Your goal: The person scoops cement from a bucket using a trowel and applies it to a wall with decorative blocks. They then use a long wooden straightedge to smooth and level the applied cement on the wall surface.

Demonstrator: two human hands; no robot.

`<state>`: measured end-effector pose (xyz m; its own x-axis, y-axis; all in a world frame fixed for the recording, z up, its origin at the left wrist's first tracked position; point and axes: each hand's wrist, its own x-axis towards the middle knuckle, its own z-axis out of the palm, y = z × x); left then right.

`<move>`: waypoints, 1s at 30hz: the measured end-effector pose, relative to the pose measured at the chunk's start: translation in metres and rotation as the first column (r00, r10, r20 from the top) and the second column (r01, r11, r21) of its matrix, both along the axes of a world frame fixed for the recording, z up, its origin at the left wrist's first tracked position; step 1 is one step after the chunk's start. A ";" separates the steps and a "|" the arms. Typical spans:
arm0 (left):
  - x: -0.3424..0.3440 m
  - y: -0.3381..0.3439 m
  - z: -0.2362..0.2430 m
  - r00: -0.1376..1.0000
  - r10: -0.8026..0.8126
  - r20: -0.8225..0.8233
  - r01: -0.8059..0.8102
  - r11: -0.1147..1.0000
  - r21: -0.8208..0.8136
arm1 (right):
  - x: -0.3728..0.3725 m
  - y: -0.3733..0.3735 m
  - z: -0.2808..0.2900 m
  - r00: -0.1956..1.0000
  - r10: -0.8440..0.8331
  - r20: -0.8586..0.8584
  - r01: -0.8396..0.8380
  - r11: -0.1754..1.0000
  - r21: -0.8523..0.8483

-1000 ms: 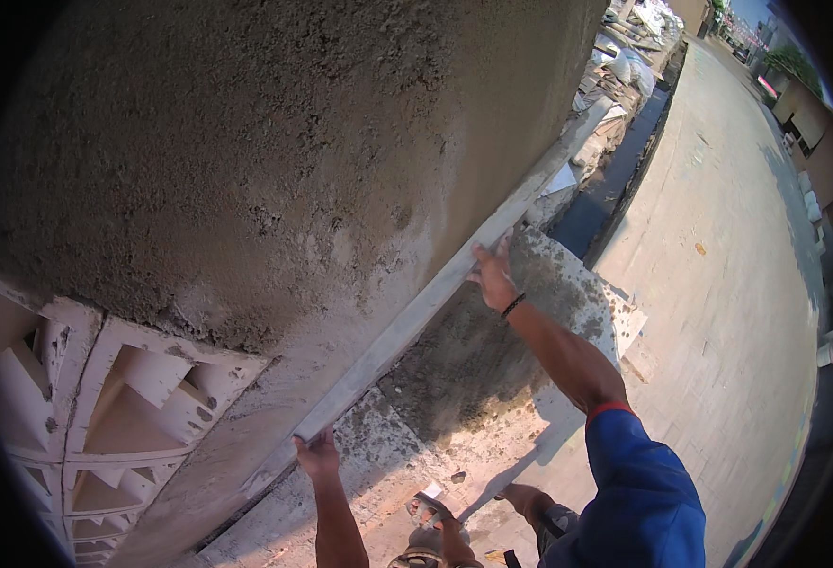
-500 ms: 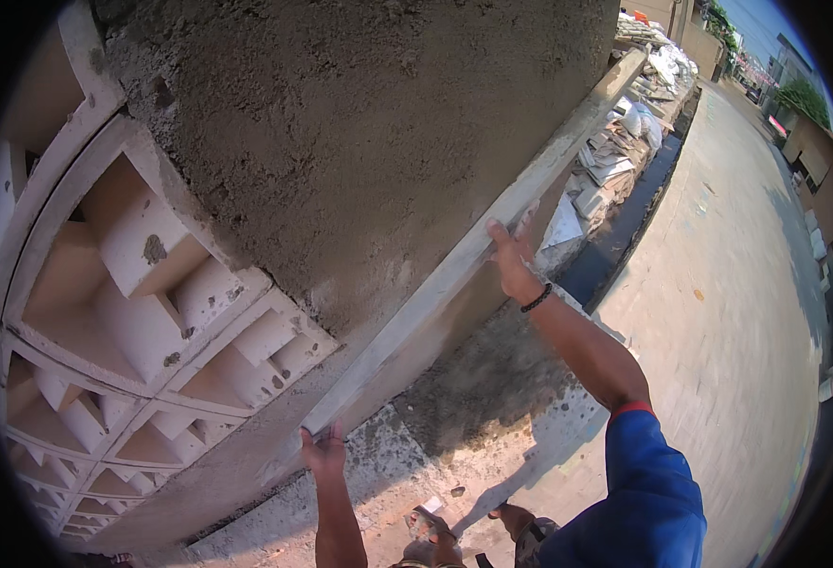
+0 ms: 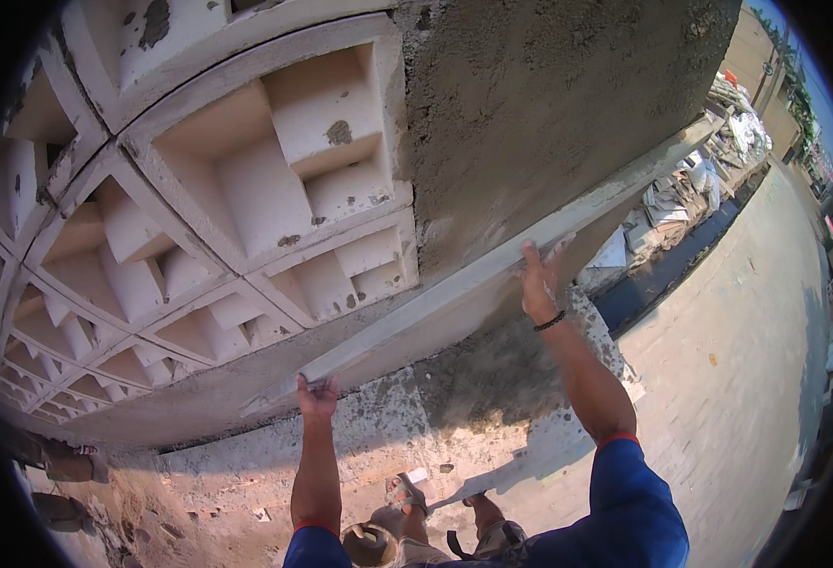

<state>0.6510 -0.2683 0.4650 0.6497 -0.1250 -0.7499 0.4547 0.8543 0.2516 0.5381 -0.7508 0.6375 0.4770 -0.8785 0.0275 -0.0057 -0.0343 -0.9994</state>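
Observation:
A long grey straightedge (image 3: 435,301) lies slantwise against a wall coated in wet, rough grey plaster (image 3: 549,104). My left hand (image 3: 317,396) holds its lower left end, with the thumb up and fingers curled at the edge. Farther along to the right, my right hand (image 3: 541,282) grips the lower edge, thumb on the near side; a dark bracelet circles that wrist. Grey smears mark the right fingers. Along the plaster's left border run pale decorative ventilation blocks (image 3: 246,180), spotted with mortar.
Spilled mortar (image 3: 492,374) darkens the ledge at the wall's foot. A bucket (image 3: 369,544) stands by my feet. Beyond the wall's right end are a rubble pile (image 3: 667,204) and a water-filled ditch (image 3: 658,275), beside a paved road (image 3: 729,379).
My view has turned, so more blocks, the ground and the bucket show. The straightedge now appears less steep. Both hands stay on it.

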 end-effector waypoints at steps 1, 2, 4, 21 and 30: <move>0.003 0.019 -0.007 1.000 0.027 -0.013 -0.027 1.000 0.006 | 0.005 0.007 -0.007 1.000 -0.005 -0.028 0.003 0.997 -0.071; 0.005 0.023 -0.002 1.000 0.013 0.013 -0.013 0.998 0.055 | 0.005 0.009 -0.016 0.997 -0.038 -0.060 0.029 0.989 -0.147; 0.001 0.024 0.011 0.996 -0.016 0.092 0.009 0.997 0.080 | 0.010 0.020 0.003 0.997 -0.067 -0.043 0.058 0.980 -0.191; -0.033 -0.081 0.216 0.955 -0.075 0.287 0.104 0.991 -0.088 | -0.016 -0.057 0.243 0.957 0.031 0.289 0.029 0.979 -0.204; -0.020 -0.047 0.206 0.960 -0.084 0.267 0.071 0.996 0.060 | -0.027 -0.018 0.216 0.971 0.091 0.221 -0.086 0.996 -0.033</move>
<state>0.6306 -0.3157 0.6708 0.8180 -0.1504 -0.5553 0.4289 0.8027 0.4144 0.5112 -0.7683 0.8538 0.5324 -0.8310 0.1612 0.2207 -0.0475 -0.9742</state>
